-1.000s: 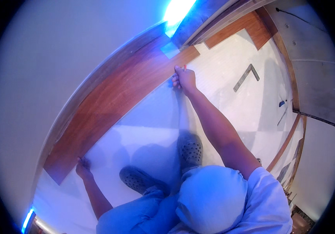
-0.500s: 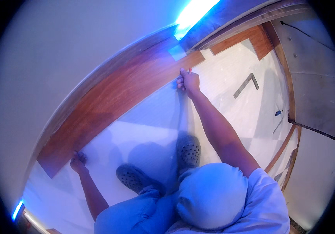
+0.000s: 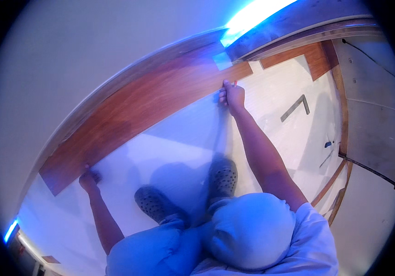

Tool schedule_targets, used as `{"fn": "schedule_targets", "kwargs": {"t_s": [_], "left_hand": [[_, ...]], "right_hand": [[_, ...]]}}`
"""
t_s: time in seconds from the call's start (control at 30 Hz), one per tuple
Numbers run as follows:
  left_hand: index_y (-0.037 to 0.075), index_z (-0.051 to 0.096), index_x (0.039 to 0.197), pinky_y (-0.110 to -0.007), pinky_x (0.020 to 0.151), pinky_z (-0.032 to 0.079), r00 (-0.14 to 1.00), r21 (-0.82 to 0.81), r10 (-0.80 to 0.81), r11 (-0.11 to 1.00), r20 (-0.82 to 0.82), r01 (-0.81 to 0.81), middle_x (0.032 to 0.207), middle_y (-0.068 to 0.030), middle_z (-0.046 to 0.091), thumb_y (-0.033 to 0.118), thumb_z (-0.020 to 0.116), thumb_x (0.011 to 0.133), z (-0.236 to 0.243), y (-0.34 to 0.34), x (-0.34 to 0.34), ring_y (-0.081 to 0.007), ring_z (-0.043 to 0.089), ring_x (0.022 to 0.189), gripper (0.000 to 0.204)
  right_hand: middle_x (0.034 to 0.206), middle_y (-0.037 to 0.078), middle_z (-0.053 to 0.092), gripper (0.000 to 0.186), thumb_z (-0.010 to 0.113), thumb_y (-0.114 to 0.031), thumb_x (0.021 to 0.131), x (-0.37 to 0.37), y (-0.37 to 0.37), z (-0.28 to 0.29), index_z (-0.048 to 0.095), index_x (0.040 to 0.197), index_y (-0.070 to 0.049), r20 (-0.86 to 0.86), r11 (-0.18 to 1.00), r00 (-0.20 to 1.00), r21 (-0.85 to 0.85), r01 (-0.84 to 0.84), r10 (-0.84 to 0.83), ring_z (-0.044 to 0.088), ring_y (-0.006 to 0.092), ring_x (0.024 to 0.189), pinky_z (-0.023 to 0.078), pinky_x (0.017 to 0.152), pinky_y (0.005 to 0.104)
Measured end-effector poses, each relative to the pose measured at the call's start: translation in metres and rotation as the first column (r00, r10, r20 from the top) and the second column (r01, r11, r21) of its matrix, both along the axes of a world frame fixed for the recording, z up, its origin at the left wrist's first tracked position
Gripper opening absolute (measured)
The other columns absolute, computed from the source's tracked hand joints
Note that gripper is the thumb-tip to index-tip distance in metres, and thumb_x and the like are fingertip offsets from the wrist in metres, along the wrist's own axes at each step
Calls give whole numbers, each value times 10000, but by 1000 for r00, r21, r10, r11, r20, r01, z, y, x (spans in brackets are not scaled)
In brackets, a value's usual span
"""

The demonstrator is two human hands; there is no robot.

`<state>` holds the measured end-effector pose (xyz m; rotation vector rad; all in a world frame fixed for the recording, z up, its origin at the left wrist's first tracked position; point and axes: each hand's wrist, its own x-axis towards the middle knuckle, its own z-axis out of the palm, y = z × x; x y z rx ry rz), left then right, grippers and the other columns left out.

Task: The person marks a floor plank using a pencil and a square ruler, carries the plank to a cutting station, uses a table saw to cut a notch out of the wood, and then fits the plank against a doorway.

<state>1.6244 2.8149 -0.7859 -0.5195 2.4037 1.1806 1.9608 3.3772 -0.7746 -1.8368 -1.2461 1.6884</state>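
Pale floor (image 3: 179,152) beside a wall (image 3: 91,50), with reddish-brown planking (image 3: 128,124) running diagonally from lower left to upper centre.
At lower left, the left hand (image 3: 90,179) meets the planking's near edge, its grip too dim to tell; at upper centre, the right hand (image 3: 233,97) curls around a small red-tipped object (image 3: 235,83) beside that edge. An L-shaped square (image 3: 294,109) lies at right of centre.

Blue-white top glare (image 3: 255,20), soft shadows (image 3: 174,177)
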Motion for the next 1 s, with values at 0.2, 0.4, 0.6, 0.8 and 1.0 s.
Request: {"fn": "schedule_targets", "kwargs": {"t_s": [0.2,0.4,0.6,0.8,1.0], "left_hand": [[11,664,961,-312,390,482,999,38,25,999,-44,-24,626,-79,616,465,699,970,-1,8,0,-182,597,468,455],[-67,679,1108,-392,561,528,976,-323,-144,943,-164,85,863,-154,680,475,616,1017,-30,-5,1,-237,652,646,552],[-92,604,1297,-479,887,532,907,-481,-253,874,-338,65,1265,-287,659,469,550,1045,-1,57,48,-387,677,1051,617],[-113,523,1283,-573,896,508,831,-835,-485,549,-275,44,1160,-304,591,445,516,1050,-16,82,91,-462,609,1031,605],[-105,442,1439,-593,1085,372,742,-843,-570,538,-353,12,1373,-299,492,413,430,1077,-30,64,89,-467,478,1279,632]], "right_hand": [[634,90,667,383,631,-357,1022,1,1,-1,648,837,-22,-18,1000,1000,5,18,-18,622,154,456,410,367,269],[657,108,670,384,527,-321,1035,14,4,3,652,855,-6,-112,998,994,-55,-4,-2,636,174,480,434,395,278],[718,122,682,486,412,-366,1047,2,6,9,667,889,16,-282,949,944,210,234,-170,653,201,540,513,509,294],[799,91,690,490,414,-400,1097,-16,1,12,668,928,-17,-222,948,975,306,91,-22,609,113,647,477,574,287],[941,112,709,244,581,-236,1035,-49,17,-15,670,1053,-10,-173,690,984,718,93,47,680,176,857,533,762,344]]}}
